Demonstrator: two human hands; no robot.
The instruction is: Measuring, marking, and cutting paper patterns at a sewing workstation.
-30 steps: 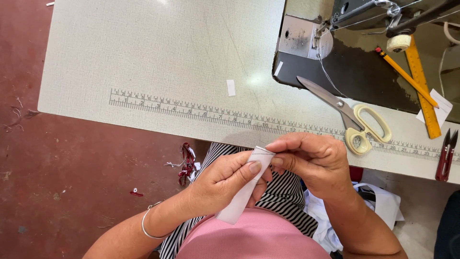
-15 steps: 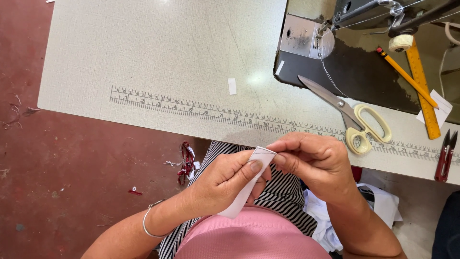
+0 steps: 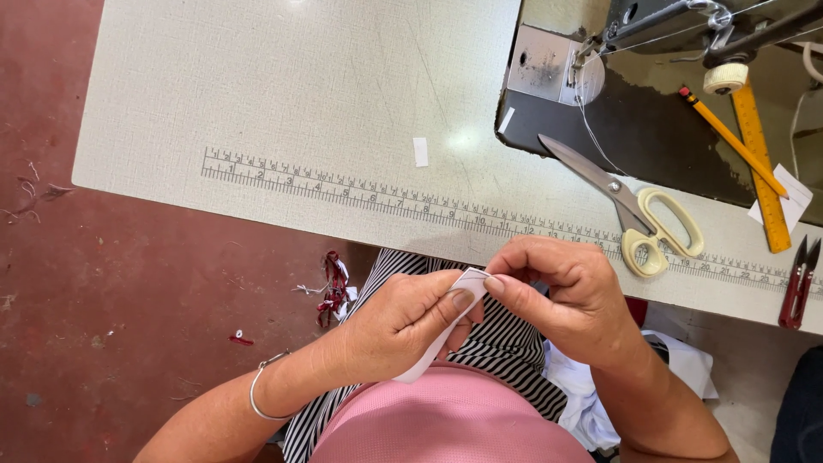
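Note:
Both of my hands meet over my lap, just below the table's front edge. My left hand (image 3: 399, 324) pinches a narrow white fabric strip (image 3: 437, 343) between thumb and fingers; the strip hangs down toward my pink top. My right hand (image 3: 561, 291) grips the strip's upper end with thumb and forefinger. The fingertips of the two hands touch at the top of the strip. A thin bangle sits on my left wrist.
A pale sewing table (image 3: 257, 103) with a printed ruler (image 3: 360, 193) along its front edge. Cream-handled scissors (image 3: 639, 214), a sewing machine (image 3: 634, 51), a pencil (image 3: 729, 137), a yellow ruler (image 3: 759, 163) and red thread snips (image 3: 797, 274) lie at right. A small white tag (image 3: 420, 152) lies mid-table. Red thread scraps (image 3: 330, 287) lie on the floor.
Both hands keep hold of the strip with only small finger shifts; the strip's top end sits slightly tighter between the fingertips.

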